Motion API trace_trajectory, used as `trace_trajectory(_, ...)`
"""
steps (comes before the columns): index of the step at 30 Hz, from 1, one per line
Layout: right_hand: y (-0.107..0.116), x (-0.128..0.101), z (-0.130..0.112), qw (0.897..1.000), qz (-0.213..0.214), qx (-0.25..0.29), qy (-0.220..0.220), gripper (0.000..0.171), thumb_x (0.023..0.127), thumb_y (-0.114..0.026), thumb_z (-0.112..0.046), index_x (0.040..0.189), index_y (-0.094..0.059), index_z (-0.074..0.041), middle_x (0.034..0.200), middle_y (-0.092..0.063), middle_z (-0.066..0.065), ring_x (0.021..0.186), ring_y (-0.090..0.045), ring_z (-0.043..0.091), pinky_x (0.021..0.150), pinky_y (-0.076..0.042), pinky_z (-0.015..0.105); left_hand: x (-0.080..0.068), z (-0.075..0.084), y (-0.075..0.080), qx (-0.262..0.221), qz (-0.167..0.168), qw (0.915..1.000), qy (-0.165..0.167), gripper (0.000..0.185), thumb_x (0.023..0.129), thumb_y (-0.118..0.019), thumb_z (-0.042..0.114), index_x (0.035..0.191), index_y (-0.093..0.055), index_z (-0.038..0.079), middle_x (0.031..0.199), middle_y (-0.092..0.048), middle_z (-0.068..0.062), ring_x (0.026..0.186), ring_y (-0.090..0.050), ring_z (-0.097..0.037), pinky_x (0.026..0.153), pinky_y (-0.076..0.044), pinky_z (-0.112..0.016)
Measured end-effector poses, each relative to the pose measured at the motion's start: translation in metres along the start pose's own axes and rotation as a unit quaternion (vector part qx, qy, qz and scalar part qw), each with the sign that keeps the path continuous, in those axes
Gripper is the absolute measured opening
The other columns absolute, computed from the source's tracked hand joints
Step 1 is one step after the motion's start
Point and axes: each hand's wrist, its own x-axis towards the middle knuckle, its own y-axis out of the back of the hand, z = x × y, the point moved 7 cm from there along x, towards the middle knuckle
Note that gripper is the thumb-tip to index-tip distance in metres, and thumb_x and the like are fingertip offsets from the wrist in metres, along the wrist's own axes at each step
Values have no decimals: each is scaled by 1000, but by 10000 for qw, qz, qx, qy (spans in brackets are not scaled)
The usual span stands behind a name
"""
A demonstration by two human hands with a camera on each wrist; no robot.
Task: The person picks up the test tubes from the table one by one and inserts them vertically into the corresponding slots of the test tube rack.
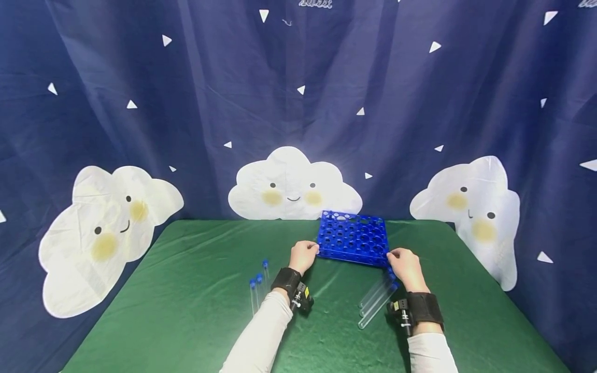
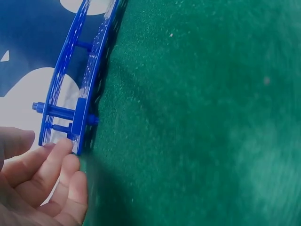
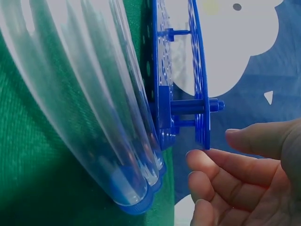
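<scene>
Where hands (image 1: 303, 256) meet rack (image 1: 353, 238)

The head camera looks forward and down from above the person's arms, taking in the whole green table (image 1: 186, 311) and the curtain (image 1: 140, 103) behind it. The left wrist camera sits low and very near the cloth, facing along the blue rack (image 2: 77, 108) edge-on. The right wrist camera, equally close, faces the rack's opposite near corner past the clear tubes (image 3: 89, 108). All three views share the rack.
</scene>
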Motion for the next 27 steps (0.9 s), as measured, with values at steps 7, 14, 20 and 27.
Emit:
trace_trajectory(7, -5, 0, 4, 9976, 6, 635, -281, 26, 96, -52, -8, 108, -64, 11, 92, -72, 24, 90, -67, 39, 77, -54, 46, 4, -10, -1, -306, 163, 9990, 278, 18, 93, -63, 17, 95, -76, 5, 81, -75, -8, 68, -66, -14, 69, -52, -28)
trace_trajectory(14, -11, 1, 13, 9817, 257, 1753, -701, 21, 95, -54, -7, 102, -66, 9, 79, -72, 13, 72, -65, 21, 64, -48, 27, 6, -16, 0, -971, 278, 9940, 429, 16, 91, -67, 15, 92, -75, 1, 79, -75, -12, 59, -60, -7, 56, -46, -19)
trace_trajectory(20, -13, 2, 13, 9796, 290, 1821, -803, 23, 96, -52, -7, 107, -64, 10, 86, -72, 17, 81, -68, 26, 64, -48, 24, 5, -19, -1, -1613, 180, 9844, 676, 15, 90, -68, 13, 92, -74, -1, 79, -74, -13, 59, -56, -7, 54, -42, -17)
trace_trajectory(27, -9, 2, 10, 9831, 270, 1666, -714, 23, 97, -53, -8, 108, -64, 10, 87, -72, 18, 82, -68, 28, 61, -44, 21, 3, -15, 4, -1578, 221, 9850, 670, 14, 90, -68, 15, 90, -74, 3, 78, -74, -8, 64, -59, -10, 58, -41, -18)
